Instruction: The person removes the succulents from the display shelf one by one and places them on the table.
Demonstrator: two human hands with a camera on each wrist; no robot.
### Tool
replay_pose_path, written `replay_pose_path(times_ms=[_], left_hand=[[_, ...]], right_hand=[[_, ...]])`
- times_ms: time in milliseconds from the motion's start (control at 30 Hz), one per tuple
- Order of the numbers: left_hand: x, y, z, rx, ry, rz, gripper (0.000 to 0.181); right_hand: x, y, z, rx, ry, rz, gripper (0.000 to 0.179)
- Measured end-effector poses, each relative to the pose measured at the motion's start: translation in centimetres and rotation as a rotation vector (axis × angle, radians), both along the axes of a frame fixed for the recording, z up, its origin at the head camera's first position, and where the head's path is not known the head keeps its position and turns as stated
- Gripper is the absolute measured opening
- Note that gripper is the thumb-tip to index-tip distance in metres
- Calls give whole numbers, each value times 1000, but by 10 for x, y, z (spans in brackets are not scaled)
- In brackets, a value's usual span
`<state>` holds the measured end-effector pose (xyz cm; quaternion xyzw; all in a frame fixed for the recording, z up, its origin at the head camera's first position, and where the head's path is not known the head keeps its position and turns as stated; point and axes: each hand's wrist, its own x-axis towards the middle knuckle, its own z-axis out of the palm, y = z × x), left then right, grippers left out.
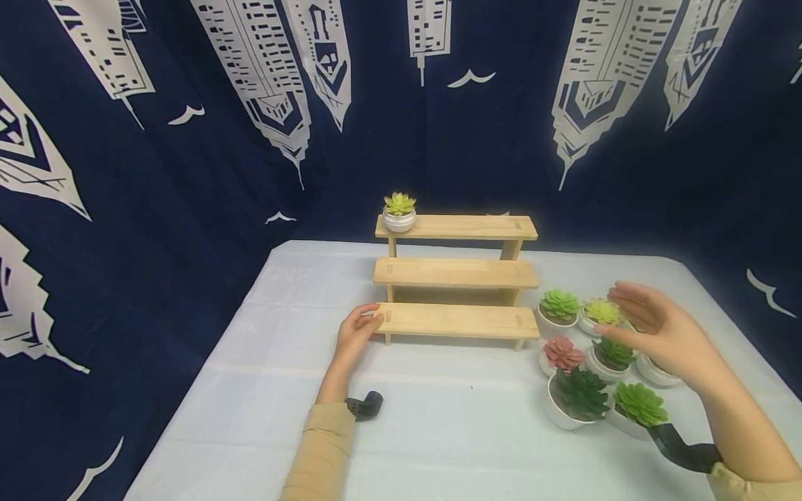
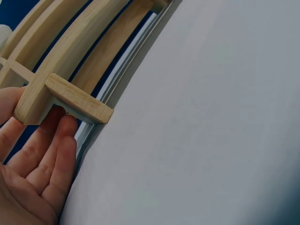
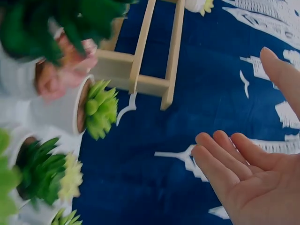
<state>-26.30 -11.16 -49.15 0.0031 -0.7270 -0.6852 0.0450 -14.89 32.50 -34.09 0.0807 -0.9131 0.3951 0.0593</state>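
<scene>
A three-tier wooden display shelf (image 1: pixel 457 273) stands toward the back of the table. At the left end of its lowest tier my left hand (image 1: pixel 356 334) pinches the board, the thumb over it and the fingers beneath, as the left wrist view shows at the board's end (image 2: pixel 35 101). My right hand (image 1: pixel 667 337) hovers over a group of potted succulents, its fingers extended and nothing held. Beneath and beside it are a yellow-green succulent (image 1: pixel 600 312) and a green one (image 1: pixel 614 353); the hand partly hides the pots at the right.
On the top tier, at its left end, sits a small succulent in a white pot (image 1: pixel 399 221). Nearer in the group are a dark green succulent (image 1: pixel 579 395), a pink one (image 1: pixel 562 353) and bright green ones (image 1: pixel 640 403). A navy printed cloth (image 1: pixel 438 153) hangs behind the white-covered table (image 1: pixel 464 424).
</scene>
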Motion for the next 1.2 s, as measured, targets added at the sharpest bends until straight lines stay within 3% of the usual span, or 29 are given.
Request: replay_pose_path(times_ms=[233,467,833,1200], left_hand=[[0,1,-1,-4,-31,10,33],[0,1,0,2,-28,-1,32],[0,0,0,-10,-27,-7,32],[0,0,2,-24,-15,-7,31]], right_hand=[[-28,-30,23,-9,5,32,81],[-55,-61,38,-81,-16,28,83],[-95,-100,50,-221,-67,39,87],[-131,-137,52,-254,-86,26,90]])
